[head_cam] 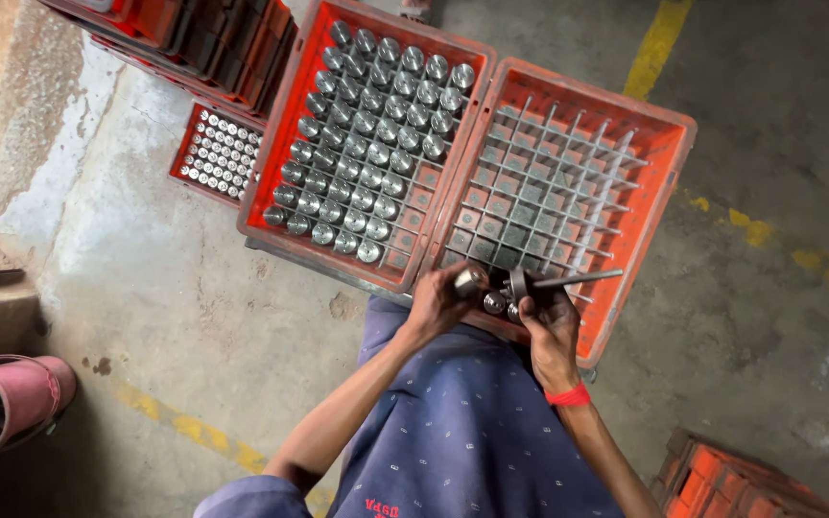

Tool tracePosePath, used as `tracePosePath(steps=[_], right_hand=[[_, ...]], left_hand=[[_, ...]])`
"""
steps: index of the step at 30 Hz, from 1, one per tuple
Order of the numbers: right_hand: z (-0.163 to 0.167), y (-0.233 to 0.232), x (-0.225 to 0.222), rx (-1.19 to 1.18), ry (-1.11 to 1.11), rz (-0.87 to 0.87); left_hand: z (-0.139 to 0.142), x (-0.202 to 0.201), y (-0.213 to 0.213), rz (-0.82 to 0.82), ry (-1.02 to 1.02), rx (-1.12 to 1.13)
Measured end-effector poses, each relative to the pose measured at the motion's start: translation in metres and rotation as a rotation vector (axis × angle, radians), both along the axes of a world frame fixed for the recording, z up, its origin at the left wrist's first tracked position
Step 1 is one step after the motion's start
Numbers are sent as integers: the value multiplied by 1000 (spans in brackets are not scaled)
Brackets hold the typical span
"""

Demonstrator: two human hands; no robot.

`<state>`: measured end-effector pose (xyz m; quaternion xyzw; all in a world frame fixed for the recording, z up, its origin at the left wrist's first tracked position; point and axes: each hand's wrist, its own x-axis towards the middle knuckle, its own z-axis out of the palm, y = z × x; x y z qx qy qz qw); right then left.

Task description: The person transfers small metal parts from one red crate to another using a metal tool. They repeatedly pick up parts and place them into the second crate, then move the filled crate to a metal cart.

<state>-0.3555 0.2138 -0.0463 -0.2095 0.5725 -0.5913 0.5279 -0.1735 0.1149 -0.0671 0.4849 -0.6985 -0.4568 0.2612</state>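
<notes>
Two orange crates are sitting side by side; landmark: right crate (669, 144), its wire grid mostly bare. At its near edge, left hand (437, 300) is gripping a metal cylinder (469, 280), fingers clamped around it. Right hand (547, 321) is clasping a flanged rod (568, 281). Left crate (285, 115) is holding many cylinders.

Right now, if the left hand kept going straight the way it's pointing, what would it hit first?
The left hand, gripping a metal cylinder, points up and right toward the near rim of the right orange crate. It would probably meet that crate's wire grid first, though depth is hard to judge.
</notes>
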Motion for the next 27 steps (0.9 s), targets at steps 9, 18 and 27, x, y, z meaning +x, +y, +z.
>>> tracePosePath(steps=[9, 18, 27], right_hand=[[7, 11, 1, -136, 160, 234], [-66, 36, -54, 2, -103, -30], [-38, 40, -89, -66, -158, -324]], left_hand=[[21, -7, 18, -335, -152, 146], [7, -10, 16, -579, -182, 43], [-47, -63, 36, -883, -113, -535]])
